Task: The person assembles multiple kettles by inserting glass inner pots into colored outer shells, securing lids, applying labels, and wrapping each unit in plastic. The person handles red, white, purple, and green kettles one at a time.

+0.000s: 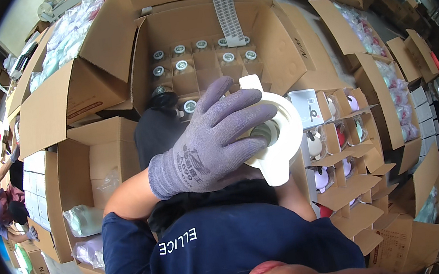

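Observation:
A white jug (pixel 285 123) with a round open mouth is held up in front of my chest, its top facing me. One tab sticks out at its far side and a longer one at its near side. My left hand (pixel 219 131), in a grey-purple knit glove, lies over the jug, its fingers bent across the rim and the fingertips at the mouth. My right forearm (pixel 295 196) comes up behind the jug. The jug and my left hand hide the right hand's fingers.
Ahead stands an open carton (pixel 183 23) with several glass liners (pixel 182 66) in cardboard dividers. To the right, a divided carton (pixel 346 190) holds coloured jugs, with a white box (pixel 306 108) on it. Left, an open carton (pixel 103 151) has bagged items. Another person (pixel 6 204) works far left.

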Demonstrator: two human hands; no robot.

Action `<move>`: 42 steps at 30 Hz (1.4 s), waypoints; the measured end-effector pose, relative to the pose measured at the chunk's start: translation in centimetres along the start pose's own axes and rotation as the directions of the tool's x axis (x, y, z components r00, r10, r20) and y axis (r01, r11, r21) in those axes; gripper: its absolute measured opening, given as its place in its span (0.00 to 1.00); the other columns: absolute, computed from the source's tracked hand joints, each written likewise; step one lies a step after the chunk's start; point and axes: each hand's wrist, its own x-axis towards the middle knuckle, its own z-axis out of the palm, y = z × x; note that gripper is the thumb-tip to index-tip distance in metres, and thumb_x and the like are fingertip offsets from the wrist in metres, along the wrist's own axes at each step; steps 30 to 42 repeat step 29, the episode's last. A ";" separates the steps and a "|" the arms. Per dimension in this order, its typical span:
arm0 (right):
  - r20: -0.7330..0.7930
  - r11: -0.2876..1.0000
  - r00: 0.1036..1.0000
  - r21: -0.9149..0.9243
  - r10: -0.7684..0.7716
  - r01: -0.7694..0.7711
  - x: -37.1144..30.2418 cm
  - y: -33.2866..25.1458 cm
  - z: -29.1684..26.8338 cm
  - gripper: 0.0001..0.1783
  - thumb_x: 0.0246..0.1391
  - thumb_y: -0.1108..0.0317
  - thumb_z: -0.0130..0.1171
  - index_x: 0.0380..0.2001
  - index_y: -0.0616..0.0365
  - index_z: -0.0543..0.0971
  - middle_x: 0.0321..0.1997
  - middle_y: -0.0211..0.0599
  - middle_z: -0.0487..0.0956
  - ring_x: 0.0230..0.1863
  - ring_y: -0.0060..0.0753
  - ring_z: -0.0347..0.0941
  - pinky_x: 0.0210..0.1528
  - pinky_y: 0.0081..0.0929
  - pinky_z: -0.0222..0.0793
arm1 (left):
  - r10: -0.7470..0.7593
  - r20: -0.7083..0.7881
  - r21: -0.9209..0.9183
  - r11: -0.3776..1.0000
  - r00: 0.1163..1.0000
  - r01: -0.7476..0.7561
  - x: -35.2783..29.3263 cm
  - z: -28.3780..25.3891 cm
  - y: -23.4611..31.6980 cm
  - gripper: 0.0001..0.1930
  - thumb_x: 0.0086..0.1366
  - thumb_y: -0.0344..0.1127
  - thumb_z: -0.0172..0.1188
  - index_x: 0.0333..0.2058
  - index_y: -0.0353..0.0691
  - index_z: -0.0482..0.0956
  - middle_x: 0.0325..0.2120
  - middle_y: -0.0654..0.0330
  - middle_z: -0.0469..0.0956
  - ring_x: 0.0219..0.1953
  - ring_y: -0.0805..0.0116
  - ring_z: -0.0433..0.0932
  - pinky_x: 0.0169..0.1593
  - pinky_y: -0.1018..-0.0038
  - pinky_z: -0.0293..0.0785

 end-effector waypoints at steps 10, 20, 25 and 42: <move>0.087 0.950 0.994 -0.300 -0.060 0.084 1.3 3.1 -3.2 0.39 0.67 0.54 0.52 0.72 0.53 0.48 0.72 0.43 0.59 0.72 0.42 0.57 0.71 0.41 0.58 | -0.202 0.057 0.058 0.978 0.978 0.199 -0.5 -0.9 0.7 0.26 0.43 0.45 0.72 0.42 0.43 0.77 0.65 0.44 0.59 0.66 0.34 0.57 0.63 0.34 0.53; 0.105 0.947 0.995 -0.320 0.001 0.033 1.6 2.5 -1.6 0.36 0.69 0.54 0.47 0.72 0.53 0.48 0.72 0.45 0.58 0.71 0.43 0.57 0.71 0.41 0.58 | -0.228 0.032 -0.014 0.973 0.973 0.229 -1.2 -1.2 -0.2 0.27 0.44 0.45 0.70 0.44 0.44 0.76 0.64 0.44 0.61 0.66 0.35 0.57 0.64 0.35 0.50; 0.076 0.994 0.994 -0.087 0.074 -0.067 2.0 1.0 0.1 0.35 0.70 0.54 0.46 0.72 0.55 0.49 0.72 0.45 0.59 0.71 0.43 0.58 0.71 0.41 0.59 | -0.205 0.038 -0.026 0.978 0.978 0.206 -1.3 -0.7 -0.6 0.32 0.50 0.49 0.70 0.53 0.45 0.72 0.63 0.42 0.63 0.64 0.34 0.60 0.64 0.37 0.53; 0.014 0.980 0.997 -0.185 0.073 -0.070 1.6 0.7 0.5 0.35 0.70 0.53 0.47 0.72 0.56 0.51 0.72 0.45 0.59 0.70 0.43 0.60 0.70 0.40 0.61 | -0.263 -0.053 -0.199 0.948 0.963 0.248 -1.9 0.3 -0.8 0.38 0.50 0.41 0.72 0.58 0.40 0.66 0.64 0.38 0.59 0.68 0.35 0.56 0.67 0.44 0.57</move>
